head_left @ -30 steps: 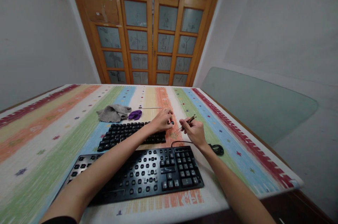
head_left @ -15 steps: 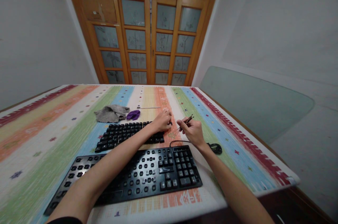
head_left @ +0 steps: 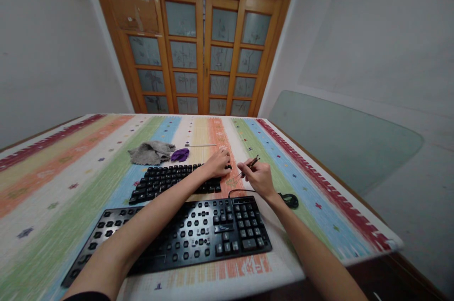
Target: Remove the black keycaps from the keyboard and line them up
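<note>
My left hand [head_left: 217, 164] reaches over the keyboard, its fingers closed at a black keycap [head_left: 229, 167] at the right end of the rows of loose keycaps [head_left: 161, 180]. In my right hand [head_left: 260, 178] is a wire keycap puller [head_left: 253, 162], its dark handle up between the fingers and its thin wires pointing down and left. Nearest me lies the black keyboard [head_left: 191, 244], partly under my left forearm. Its main section shows bare switches, while the keys on the number pad and arrows are in place.
A grey cloth [head_left: 151, 152] and a purple cloth [head_left: 180, 155] lie behind the loose keycaps. Beyond them is a thin rod-like tool [head_left: 202, 145]. A coiled black cable [head_left: 290, 200] sits right of the keyboard. A striped tablecloth [head_left: 88, 187] covers the table.
The view has shifted very slightly. Both hands hold almost the same positions, and nothing on the table has visibly moved.
</note>
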The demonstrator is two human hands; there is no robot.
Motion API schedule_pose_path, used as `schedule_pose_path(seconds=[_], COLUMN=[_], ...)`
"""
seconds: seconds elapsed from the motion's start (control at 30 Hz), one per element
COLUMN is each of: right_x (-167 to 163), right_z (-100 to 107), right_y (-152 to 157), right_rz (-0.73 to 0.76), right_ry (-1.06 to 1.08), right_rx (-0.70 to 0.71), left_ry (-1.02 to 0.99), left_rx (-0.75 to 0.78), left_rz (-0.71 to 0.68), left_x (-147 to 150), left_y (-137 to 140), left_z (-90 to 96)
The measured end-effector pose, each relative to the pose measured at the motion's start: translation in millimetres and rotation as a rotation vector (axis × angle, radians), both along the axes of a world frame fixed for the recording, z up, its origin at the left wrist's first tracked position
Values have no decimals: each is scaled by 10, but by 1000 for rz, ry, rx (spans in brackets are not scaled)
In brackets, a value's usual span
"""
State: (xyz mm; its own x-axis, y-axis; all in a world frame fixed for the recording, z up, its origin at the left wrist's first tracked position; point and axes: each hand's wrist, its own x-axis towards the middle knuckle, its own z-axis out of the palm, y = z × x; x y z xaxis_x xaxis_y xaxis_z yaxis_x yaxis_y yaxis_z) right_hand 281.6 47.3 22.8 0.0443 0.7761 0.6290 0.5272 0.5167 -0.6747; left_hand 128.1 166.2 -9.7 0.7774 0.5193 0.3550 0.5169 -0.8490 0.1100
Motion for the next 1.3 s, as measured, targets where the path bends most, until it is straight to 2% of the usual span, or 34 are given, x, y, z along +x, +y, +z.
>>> schedule_pose_path(seconds=[0.57,0.8,0.9,1.03,1.17,1.3], right_x=[-14,17,36,26,-8,-28], right_z=[18,-1,-13,-28,-26,-23], right_y=[-15,7,0,-34,-60,-64], right_rz=[45,78,237,460,545,558], right_ry=[23,14,-38,-197,-266,-265], right_rx=[-41,-40,-126,-204,-200,-246], left_ry=[10,-1,-34,-107,-130,-115], left_rx=[-4,-20,-25,-48,-96,-157], left_rz=[-1,-3,-26,-129,-211,-244], left_x=[14,-42,-111,-254,-446,-653], left_y=[11,-86,-183,-386,-668,-955], left_z=[-33,55,107,166,241,287])
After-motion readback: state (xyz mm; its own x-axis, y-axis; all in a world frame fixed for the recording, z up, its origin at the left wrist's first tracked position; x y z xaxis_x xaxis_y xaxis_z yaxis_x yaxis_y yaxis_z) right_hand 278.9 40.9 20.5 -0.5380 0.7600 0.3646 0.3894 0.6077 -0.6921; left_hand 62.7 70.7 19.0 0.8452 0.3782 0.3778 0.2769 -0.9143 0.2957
